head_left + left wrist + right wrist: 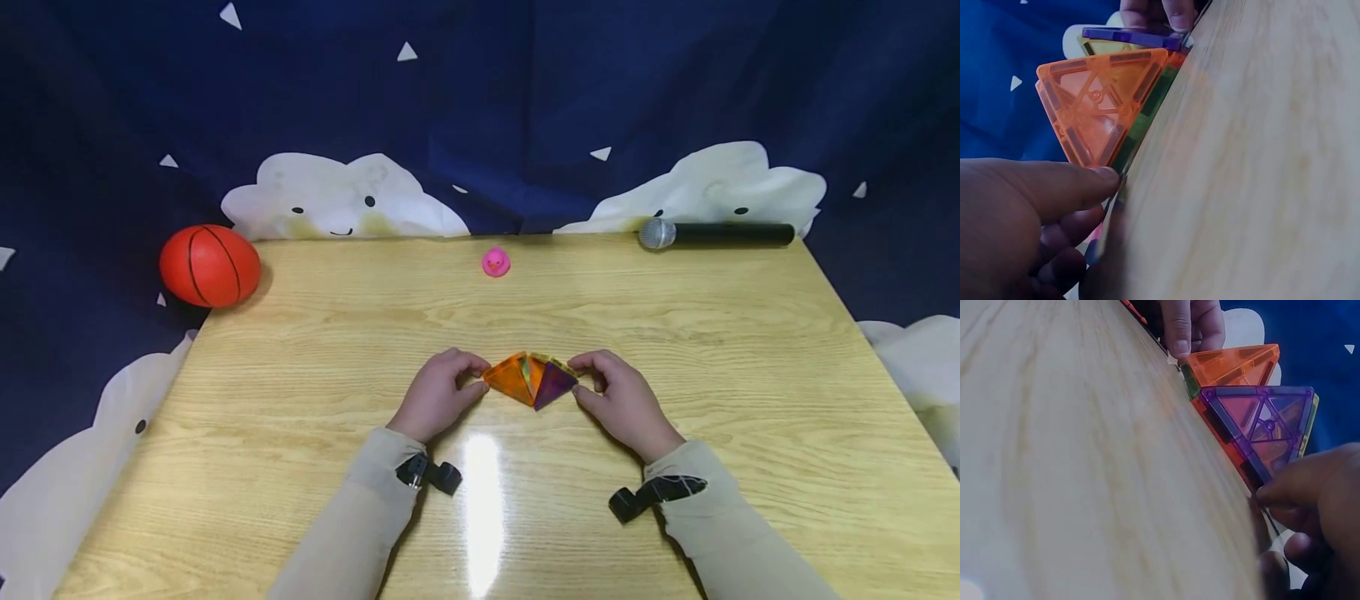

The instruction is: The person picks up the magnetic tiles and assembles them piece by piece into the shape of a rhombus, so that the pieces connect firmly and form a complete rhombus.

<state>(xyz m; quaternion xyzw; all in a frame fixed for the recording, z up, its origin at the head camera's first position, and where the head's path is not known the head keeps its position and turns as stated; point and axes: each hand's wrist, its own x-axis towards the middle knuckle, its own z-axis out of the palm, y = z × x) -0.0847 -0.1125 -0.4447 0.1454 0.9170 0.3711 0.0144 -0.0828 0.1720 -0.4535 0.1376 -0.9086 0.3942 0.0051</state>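
Note:
Two pyramid-like shapes of translucent magnetic tiles sit side by side on the table, their near corners touching or almost touching. My left hand [442, 392] pinches the outer corner of the left one, whose orange tile [510, 379] slopes toward me; a green tile [1147, 112] lies along its base. With thumb and forefinger, my right hand [618, 404] grips the outer corner of the right one. Its purple tile [554, 385] faces me, a yellow tile [1310, 425] shows behind, and an orange-red edge runs along its base. The lower fingers of both hands are partly hidden in the wrist views.
A red ball [210, 267] with black lines sits at the table's back left corner. A pink rubber duck [496, 262] stands at the back middle, and a black microphone [720, 234] lies at the back right. Behind hangs a dark blue cloth [480, 108] with clouds.

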